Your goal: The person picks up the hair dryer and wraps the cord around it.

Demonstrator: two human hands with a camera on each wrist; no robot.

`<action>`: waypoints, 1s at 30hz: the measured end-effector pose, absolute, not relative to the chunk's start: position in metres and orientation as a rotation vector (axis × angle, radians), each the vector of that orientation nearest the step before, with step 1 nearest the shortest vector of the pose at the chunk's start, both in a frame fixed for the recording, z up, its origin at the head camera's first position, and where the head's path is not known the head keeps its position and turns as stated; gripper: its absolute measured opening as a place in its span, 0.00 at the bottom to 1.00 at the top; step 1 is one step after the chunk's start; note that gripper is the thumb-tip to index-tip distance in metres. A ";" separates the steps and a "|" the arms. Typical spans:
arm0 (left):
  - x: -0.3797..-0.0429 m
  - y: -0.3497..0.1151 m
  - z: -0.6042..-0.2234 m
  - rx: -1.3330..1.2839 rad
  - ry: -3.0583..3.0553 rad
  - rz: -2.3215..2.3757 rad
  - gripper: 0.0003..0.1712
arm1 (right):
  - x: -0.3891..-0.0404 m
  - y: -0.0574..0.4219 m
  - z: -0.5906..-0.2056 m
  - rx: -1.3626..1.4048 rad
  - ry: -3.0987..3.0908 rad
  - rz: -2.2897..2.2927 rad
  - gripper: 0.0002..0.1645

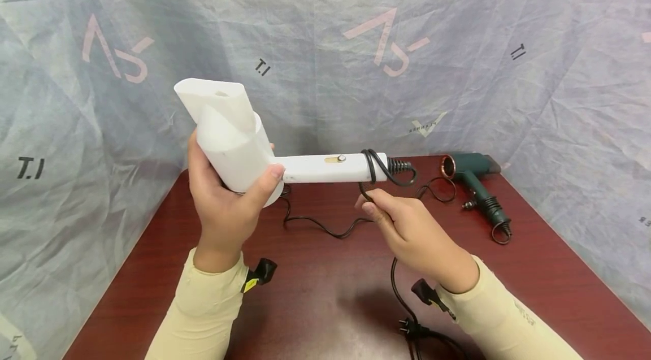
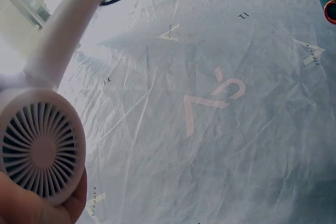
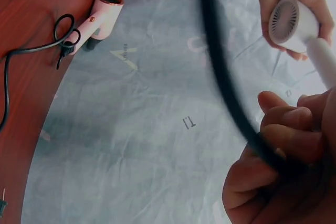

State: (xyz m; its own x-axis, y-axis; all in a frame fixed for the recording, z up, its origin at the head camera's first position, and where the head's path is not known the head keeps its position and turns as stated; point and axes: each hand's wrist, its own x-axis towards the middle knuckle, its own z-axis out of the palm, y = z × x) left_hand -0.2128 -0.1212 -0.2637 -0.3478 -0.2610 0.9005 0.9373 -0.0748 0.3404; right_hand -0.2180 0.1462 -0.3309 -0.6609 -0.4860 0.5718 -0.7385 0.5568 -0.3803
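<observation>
My left hand grips the barrel of a white hair dryer, raised above the table with its flat nozzle pointing up. The handle stretches sideways to the right, a gold switch plate on it. Black cord loops around the handle's end. Below that end, my right hand pinches this cord between thumb and curled fingers. In the left wrist view the dryer's round slotted intake grille faces the camera. Close up in the right wrist view, the cord runs into the right hand's curled fingers.
A dark green hair dryer lies at the table's back right, cord wrapped on its handle. The right wrist view shows a pink hair dryer with its own cord. A two-pin plug is near the front. Grey sheeting surrounds the red-brown table.
</observation>
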 end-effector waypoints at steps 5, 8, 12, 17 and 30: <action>-0.212 -0.120 -0.263 -0.753 -1.237 -1.575 0.41 | -0.212 0.143 -0.329 0.993 -2.409 0.812 0.10; -0.214 -0.119 -0.263 -0.702 -1.245 -1.533 0.43 | -0.208 0.141 -0.329 0.991 -2.409 0.824 0.10; -0.216 -0.119 -0.264 -0.667 -1.233 -1.524 0.44 | -0.203 0.141 -0.328 0.987 -2.422 0.850 0.13; -0.221 -0.120 -0.266 -0.625 -1.217 -1.513 0.46 | -0.196 0.142 -0.324 0.991 -2.430 0.875 0.13; -0.230 -0.135 -0.271 -0.513 -1.299 -1.517 0.48 | -0.178 0.142 -0.314 1.220 -2.242 0.732 0.03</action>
